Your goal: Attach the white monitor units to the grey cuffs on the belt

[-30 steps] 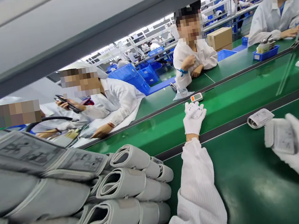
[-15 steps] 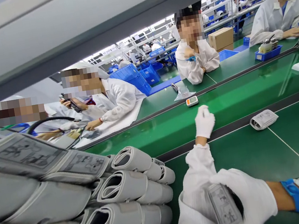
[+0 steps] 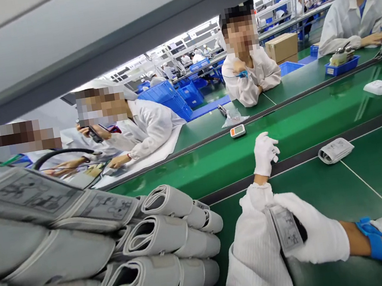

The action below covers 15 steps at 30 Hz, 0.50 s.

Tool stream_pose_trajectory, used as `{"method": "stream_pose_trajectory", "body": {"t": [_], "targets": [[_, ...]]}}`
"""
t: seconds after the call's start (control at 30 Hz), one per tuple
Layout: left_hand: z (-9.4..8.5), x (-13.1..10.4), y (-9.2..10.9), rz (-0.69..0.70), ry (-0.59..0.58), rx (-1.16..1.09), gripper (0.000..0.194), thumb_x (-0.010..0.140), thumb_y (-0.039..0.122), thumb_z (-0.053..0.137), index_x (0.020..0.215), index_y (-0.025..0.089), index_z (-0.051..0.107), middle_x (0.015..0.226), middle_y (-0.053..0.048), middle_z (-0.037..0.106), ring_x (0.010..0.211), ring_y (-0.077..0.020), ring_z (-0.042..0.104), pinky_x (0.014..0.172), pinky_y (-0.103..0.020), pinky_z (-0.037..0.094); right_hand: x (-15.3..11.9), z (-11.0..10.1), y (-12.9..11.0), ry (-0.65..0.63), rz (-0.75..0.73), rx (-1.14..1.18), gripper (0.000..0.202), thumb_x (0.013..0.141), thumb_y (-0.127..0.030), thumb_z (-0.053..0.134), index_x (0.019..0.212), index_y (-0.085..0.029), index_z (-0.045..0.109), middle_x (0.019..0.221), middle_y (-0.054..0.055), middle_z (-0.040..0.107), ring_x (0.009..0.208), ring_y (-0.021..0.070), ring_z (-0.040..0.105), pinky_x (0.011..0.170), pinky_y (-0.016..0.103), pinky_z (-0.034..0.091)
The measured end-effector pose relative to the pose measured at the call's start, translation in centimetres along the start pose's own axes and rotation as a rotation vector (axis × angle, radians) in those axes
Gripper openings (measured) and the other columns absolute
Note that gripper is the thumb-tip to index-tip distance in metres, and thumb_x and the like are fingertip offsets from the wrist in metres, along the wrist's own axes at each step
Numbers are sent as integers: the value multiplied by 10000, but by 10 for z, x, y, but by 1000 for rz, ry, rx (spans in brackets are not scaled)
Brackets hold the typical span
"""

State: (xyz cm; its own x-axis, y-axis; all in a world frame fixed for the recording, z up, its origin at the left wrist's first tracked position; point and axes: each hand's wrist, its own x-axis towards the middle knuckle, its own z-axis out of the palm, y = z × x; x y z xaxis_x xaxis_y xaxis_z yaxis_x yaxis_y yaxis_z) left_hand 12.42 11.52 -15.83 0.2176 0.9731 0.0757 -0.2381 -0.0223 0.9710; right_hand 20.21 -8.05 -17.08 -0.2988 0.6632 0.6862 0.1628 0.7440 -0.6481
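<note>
My left hand (image 3: 265,153), in a white glove, reaches over the near edge of the green conveyor belt (image 3: 196,173). Its fingers are apart and I see nothing in them. Beyond it on the belt lies a small white device (image 3: 237,131) with an orange panel and a grey screen. Closer to me, my gloved right hand (image 3: 316,234) is closed around a rolled grey blood pressure cuff (image 3: 289,229) with printed drawings, held beside my left sleeve. Another rolled cuff (image 3: 336,150) rests on the green bench to the right.
Rolled grey cuffs (image 3: 158,278) are stacked high at the left. A flat white piece (image 3: 379,87) lies on the belt at right. Across it are co-workers in white coats (image 3: 253,77), a plastic bag (image 3: 233,118) and a blue tray (image 3: 342,66). A grey beam (image 3: 123,33) crosses above.
My left hand has shifted slightly right and its fingers have spread. My right hand has risen with the cuff. On the belt, the small device and the flat white piece have moved left.
</note>
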Motion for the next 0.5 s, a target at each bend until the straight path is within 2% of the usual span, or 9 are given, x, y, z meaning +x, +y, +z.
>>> {"method": "stream_pose_trajectory", "body": {"t": [0.07, 0.1, 0.2, 0.3, 0.4, 0.5], "targets": [[-12, 0, 5, -79, -36, -175, 631, 870, 629, 533, 1348, 221, 474, 1119, -141, 685, 610, -165, 576, 459, -234, 334, 5, -4, 9, 91, 71, -69, 818, 799, -195, 700, 1547, -255, 374, 1445, 140, 549, 1328, 302, 590, 1125, 453, 518], [-16, -1, 7, -109, -53, -248, 618, 903, 643, 464, 1361, 229, 459, 1214, -168, 673, 619, -165, 582, 455, -229, 322, 7, -7, 16, 148, 133, -96, 795, 809, -188, 695, 1537, -259, 384, 1450, 136, 550, 1332, 301, 589, 1128, 459, 515], [-23, -10, 9, -157, -78, -401, 520, 973, 565, 391, 1392, 261, 444, 1421, -178, 598, 620, -143, 570, 486, -244, 366, 17, -20, 51, 359, 382, -71, 740, 811, -308, 767, 1474, -244, 446, 1444, 144, 562, 1315, 325, 593, 1125, 511, 502], [-25, -18, 10, -162, -83, -474, 472, 992, 482, 430, 1443, 342, 422, 1577, -114, 482, 638, -128, 577, 527, -267, 422, 33, -36, 89, 610, 539, 25, 747, 745, -470, 823, 1369, -202, 513, 1408, 166, 575, 1319, 357, 569, 1159, 575, 440], [-30, -22, 13, -161, -102, -481, 506, 987, 446, 494, 1484, 420, 396, 1640, -56, 408, 642, -111, 592, 517, -258, 427, 55, -45, 114, 728, 499, 50, 779, 690, -519, 835, 1322, -184, 525, 1401, 178, 568, 1329, 363, 551, 1184, 587, 399], [-38, -23, 19, -178, -164, -425, 573, 951, 487, 584, 1494, 397, 423, 1576, -89, 482, 589, -116, 601, 438, -252, 404, 75, -43, 122, 717, 413, -15, 799, 686, -513, 829, 1337, -168, 521, 1405, 193, 560, 1314, 362, 560, 1171, 574, 418]]}}
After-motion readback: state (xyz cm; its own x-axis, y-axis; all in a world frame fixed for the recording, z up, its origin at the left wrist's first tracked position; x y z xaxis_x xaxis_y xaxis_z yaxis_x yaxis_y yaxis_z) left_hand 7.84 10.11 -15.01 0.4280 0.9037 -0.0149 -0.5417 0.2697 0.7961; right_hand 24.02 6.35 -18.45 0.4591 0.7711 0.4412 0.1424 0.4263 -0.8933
